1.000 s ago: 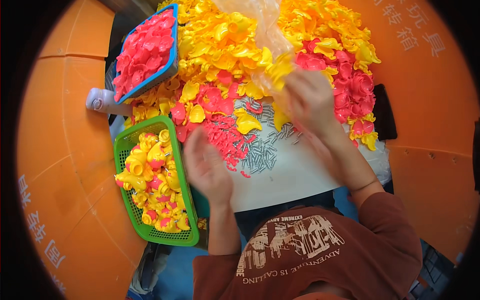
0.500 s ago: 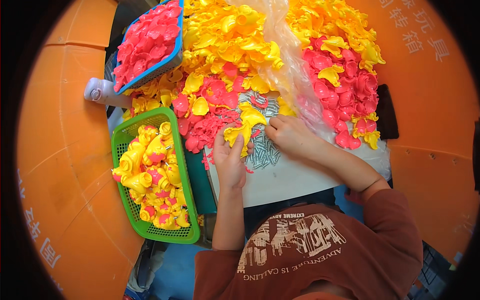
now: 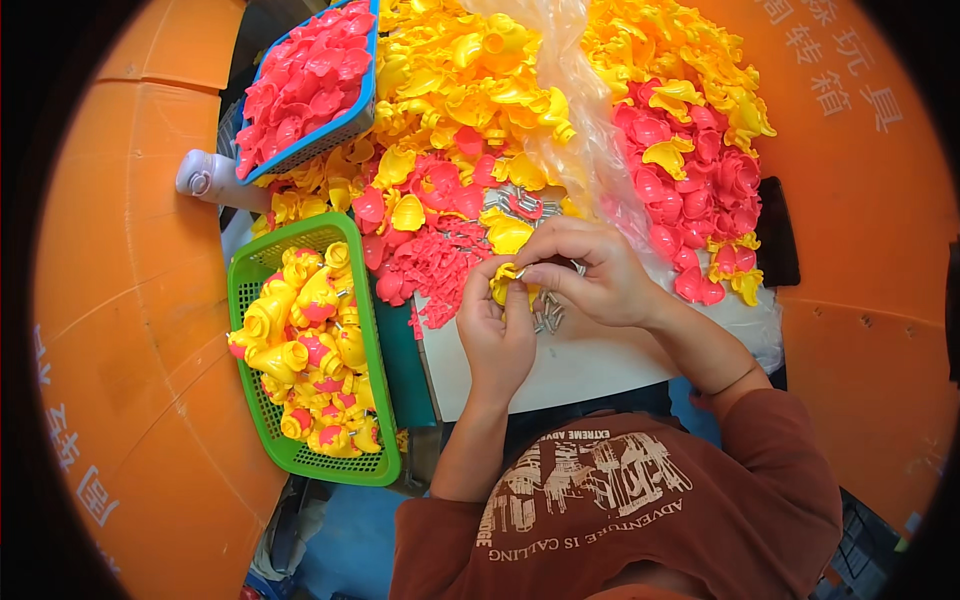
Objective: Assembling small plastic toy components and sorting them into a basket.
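Note:
My left hand (image 3: 495, 330) is closed on a curved yellow plastic toy part (image 3: 503, 284), mostly covered by the fingers. My right hand (image 3: 605, 275) meets it from the right, thumb and forefinger pinching a small silvery metal pin (image 3: 521, 273) at the part's edge. Whether the pin sits inside the part I cannot tell. Just beyond the hands lies another yellow shell piece (image 3: 508, 233). Loose metal pins (image 3: 549, 314) are scattered on the white tabletop beneath, partly hidden by my right hand. Small pink pieces (image 3: 440, 265) are heaped left of my left hand.
A green basket (image 3: 388, 400) of yellow-and-pink assembled toys stands at left. Behind it are a pale bottle (image 3: 205, 180) and a blue basket (image 3: 368, 85) of pink shells. Yellow parts (image 3: 460, 60), pink shells (image 3: 690, 190) and a clear plastic bag (image 3: 585, 130) cover the far table; orange panels (image 3: 860, 380) flank it.
My right hand has come left from the pin pile to the yellow part, with a pin in its fingertips. My left hand has shifted slightly right and nearer, the part now turned and more covered.

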A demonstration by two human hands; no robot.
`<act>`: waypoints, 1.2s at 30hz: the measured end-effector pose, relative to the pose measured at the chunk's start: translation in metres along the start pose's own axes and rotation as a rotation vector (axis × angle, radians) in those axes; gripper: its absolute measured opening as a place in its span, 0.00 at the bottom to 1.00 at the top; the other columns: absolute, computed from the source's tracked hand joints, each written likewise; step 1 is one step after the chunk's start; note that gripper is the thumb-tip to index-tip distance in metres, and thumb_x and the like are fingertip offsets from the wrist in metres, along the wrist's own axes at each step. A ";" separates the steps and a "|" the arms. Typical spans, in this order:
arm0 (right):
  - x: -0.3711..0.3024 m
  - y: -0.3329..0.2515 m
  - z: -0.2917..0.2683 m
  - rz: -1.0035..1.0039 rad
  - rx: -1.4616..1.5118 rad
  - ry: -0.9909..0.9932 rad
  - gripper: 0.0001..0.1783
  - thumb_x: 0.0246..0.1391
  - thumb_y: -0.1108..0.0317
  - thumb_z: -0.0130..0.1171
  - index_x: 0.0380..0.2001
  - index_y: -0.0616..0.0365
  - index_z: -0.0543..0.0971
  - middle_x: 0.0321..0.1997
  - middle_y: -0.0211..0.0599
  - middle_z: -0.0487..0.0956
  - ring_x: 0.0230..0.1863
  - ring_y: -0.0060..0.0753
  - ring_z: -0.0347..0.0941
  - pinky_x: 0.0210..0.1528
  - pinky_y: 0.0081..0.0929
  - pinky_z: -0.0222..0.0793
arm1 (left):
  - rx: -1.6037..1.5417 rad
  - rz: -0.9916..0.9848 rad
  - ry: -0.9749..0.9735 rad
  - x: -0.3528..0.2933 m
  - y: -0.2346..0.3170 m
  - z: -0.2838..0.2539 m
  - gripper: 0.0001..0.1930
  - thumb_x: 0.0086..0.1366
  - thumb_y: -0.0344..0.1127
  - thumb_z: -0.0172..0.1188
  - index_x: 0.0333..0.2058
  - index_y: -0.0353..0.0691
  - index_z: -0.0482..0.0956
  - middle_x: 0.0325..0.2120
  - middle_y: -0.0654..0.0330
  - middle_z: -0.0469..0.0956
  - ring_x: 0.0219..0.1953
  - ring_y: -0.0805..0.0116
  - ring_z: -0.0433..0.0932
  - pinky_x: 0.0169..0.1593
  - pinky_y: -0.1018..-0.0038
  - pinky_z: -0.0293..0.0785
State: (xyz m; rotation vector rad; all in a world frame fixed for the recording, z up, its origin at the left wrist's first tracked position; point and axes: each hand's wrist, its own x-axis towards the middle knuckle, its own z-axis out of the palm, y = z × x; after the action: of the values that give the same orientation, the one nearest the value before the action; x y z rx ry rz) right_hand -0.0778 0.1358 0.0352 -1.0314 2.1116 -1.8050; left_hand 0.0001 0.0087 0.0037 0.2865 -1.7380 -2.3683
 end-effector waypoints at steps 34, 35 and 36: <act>0.028 0.032 0.055 0.198 -0.009 -0.318 0.09 0.50 0.69 0.59 0.34 0.61 0.75 0.31 0.41 0.73 0.35 0.36 0.71 0.38 0.26 0.67 | -0.112 -0.228 0.113 -0.021 -0.015 -0.047 0.11 0.65 0.28 0.49 0.45 0.34 0.66 0.30 0.58 0.75 0.23 0.77 0.74 0.23 0.82 0.70; 0.032 0.036 0.060 0.196 -0.008 -0.320 0.09 0.50 0.69 0.59 0.34 0.61 0.75 0.31 0.41 0.73 0.35 0.36 0.71 0.38 0.26 0.67 | -0.109 -0.217 0.175 -0.020 -0.014 -0.048 0.11 0.65 0.28 0.50 0.45 0.34 0.65 0.30 0.58 0.75 0.23 0.76 0.74 0.23 0.81 0.69; 0.039 0.041 0.064 0.106 -0.051 -0.185 0.09 0.48 0.70 0.59 0.34 0.61 0.75 0.32 0.41 0.74 0.35 0.38 0.71 0.38 0.28 0.68 | -0.106 -0.206 0.240 -0.021 -0.013 -0.050 0.11 0.65 0.27 0.50 0.46 0.34 0.65 0.30 0.58 0.75 0.23 0.75 0.74 0.23 0.81 0.68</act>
State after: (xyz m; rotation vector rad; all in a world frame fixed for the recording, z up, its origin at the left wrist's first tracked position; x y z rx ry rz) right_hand -0.0873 0.0625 -0.0067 -1.0345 2.0686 -1.5517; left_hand 0.0327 -0.0278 -0.0227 0.7324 -1.5337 -2.4326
